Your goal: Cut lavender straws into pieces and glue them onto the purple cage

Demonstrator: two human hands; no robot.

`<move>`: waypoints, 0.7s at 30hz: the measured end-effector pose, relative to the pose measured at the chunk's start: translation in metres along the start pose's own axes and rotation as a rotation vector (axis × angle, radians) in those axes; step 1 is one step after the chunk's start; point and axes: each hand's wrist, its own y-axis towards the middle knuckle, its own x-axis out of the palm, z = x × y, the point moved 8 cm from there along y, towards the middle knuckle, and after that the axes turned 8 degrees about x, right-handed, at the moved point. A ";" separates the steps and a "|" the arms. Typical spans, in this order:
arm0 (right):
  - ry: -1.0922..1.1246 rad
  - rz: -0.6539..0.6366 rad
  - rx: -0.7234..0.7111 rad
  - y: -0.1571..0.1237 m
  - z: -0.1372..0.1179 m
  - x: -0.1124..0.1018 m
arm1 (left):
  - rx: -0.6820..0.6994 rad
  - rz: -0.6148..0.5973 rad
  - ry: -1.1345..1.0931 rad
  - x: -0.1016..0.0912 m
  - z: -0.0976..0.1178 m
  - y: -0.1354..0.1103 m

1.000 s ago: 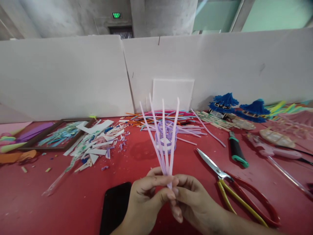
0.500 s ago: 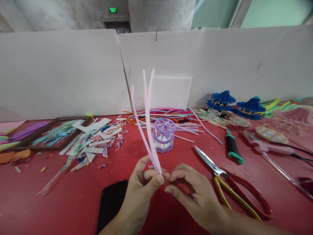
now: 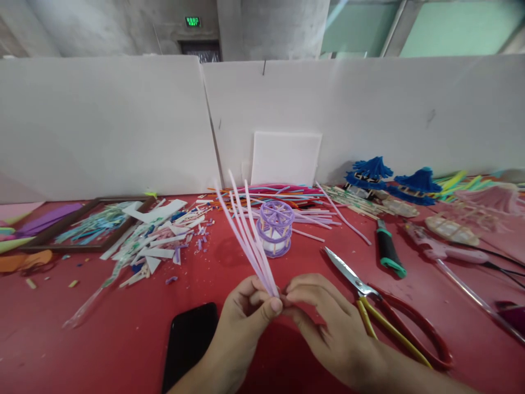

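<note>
My left hand [image 3: 250,320] pinches several pale lilac pipe cleaners [image 3: 255,249] near their lower ends, between thumb and forefinger. They fan upward and lean to the left. My right hand [image 3: 330,323] is closed at the same lower ends, its fingertips touching the left hand's; the very tips are hidden there. Just behind the pipe cleaners stands a small round purple and white structure [image 3: 275,227] with two ringed tiers and a spoked top. To the right of my right hand lie scissors [image 3: 365,290] with red and yellow handles.
A black phone [image 3: 191,339] lies left of my left hand. Behind are loose coloured pipe cleaners [image 3: 303,192], a scrap pile [image 3: 164,235] and a brown frame [image 3: 88,249]. On the right are a green-black cutter [image 3: 389,249], a pink glue gun [image 3: 447,251] and blue-roofed models [image 3: 371,172].
The pipe cleaners have tilted and dropped lower, and their strands are spread wider apart. My right thumb and fingers have closed in against the lower ends.
</note>
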 end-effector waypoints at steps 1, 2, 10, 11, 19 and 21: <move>0.021 0.010 0.026 0.001 0.001 0.000 | 0.015 0.012 -0.001 0.000 0.002 0.000; 0.056 0.017 0.067 0.002 0.004 0.000 | 0.032 0.025 -0.001 -0.001 0.004 0.000; 0.880 -0.226 0.853 -0.017 0.047 0.053 | 0.100 0.020 -0.005 0.003 0.012 0.001; 0.970 -0.223 0.901 -0.021 0.048 0.058 | 0.094 0.005 -0.012 0.004 0.010 0.001; 1.392 -0.179 1.126 -0.037 0.048 0.076 | 0.000 -0.124 -0.090 0.012 0.000 0.002; 1.464 -0.199 1.148 -0.037 0.045 0.080 | -0.018 -0.139 -0.114 0.013 -0.002 0.002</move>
